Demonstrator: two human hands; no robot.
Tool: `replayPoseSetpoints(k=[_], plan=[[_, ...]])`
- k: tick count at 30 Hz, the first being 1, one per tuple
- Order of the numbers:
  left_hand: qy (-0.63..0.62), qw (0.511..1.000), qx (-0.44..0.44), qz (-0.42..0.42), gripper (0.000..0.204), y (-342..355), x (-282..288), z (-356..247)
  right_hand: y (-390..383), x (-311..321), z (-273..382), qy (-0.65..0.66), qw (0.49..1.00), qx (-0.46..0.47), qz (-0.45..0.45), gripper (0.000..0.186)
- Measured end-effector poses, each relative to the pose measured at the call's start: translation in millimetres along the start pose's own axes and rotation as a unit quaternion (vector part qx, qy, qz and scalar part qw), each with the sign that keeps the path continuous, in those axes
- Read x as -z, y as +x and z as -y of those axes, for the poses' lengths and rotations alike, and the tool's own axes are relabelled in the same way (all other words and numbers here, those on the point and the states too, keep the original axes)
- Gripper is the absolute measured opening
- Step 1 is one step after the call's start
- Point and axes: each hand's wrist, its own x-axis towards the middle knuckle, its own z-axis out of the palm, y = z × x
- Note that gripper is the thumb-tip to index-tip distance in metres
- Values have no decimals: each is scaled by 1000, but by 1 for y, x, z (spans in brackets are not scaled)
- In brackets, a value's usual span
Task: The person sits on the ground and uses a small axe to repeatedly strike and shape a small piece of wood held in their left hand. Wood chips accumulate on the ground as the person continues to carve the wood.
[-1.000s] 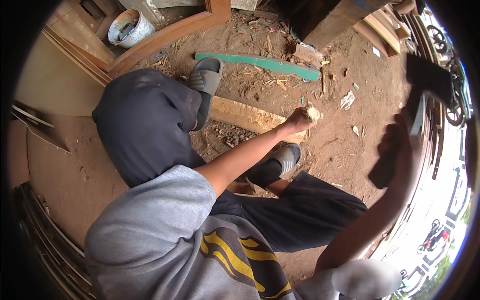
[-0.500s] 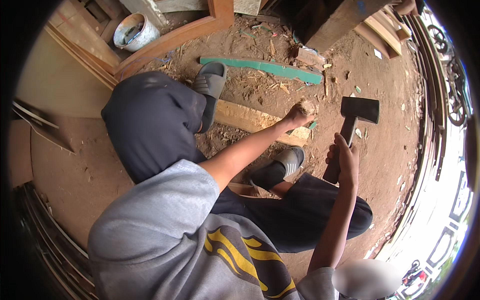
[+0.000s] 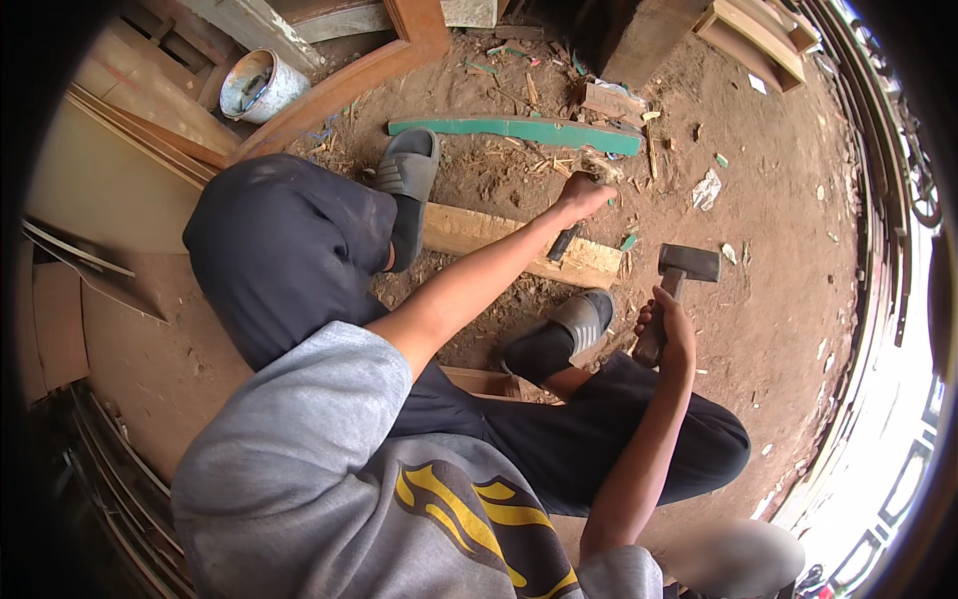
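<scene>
My left hand [image 3: 582, 198] is closed round a chisel [image 3: 564, 243]. Its frayed, pale handle end pokes out above my fist, and its dark blade points down to the wooden plank [image 3: 489, 230]. Whether the tip touches the wood I cannot tell. The plank lies on the ground between my sandalled feet, partly behind my left forearm. In my right hand [image 3: 674, 324] is a mallet [image 3: 689, 263] with a dark block head and brown handle, gripped mid-handle. Its head is raised to the right of the plank's end, apart from the chisel.
A green-painted board [image 3: 519, 128] lies beyond the plank, with wood chips around it. A brick [image 3: 611, 103] rests near its right end. Farther off are a white bucket [image 3: 261, 88], an orange-brown wooden frame [image 3: 419, 40] and a wooden box-like piece [image 3: 748, 45].
The mallet has come lower and nearer the plank's end with my right hand. My left hand has shifted slightly left and away from me, and the chisel's blade now shows below it.
</scene>
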Motion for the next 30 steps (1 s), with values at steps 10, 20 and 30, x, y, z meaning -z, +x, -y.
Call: replayPoseSetpoints(k=[10,20,30], plan=[[-27,961,-269,-65,26,-7,-47,-2,55,17,-27,-105,992,-74,8,16],[-22,958,-283,-35,23,-1,-46,15,39,7,-18,-70,996,-51,-13,20],[48,988,-144,13,24,-3,-37,11,16,-10,10,-53,998,-16,16,22]])
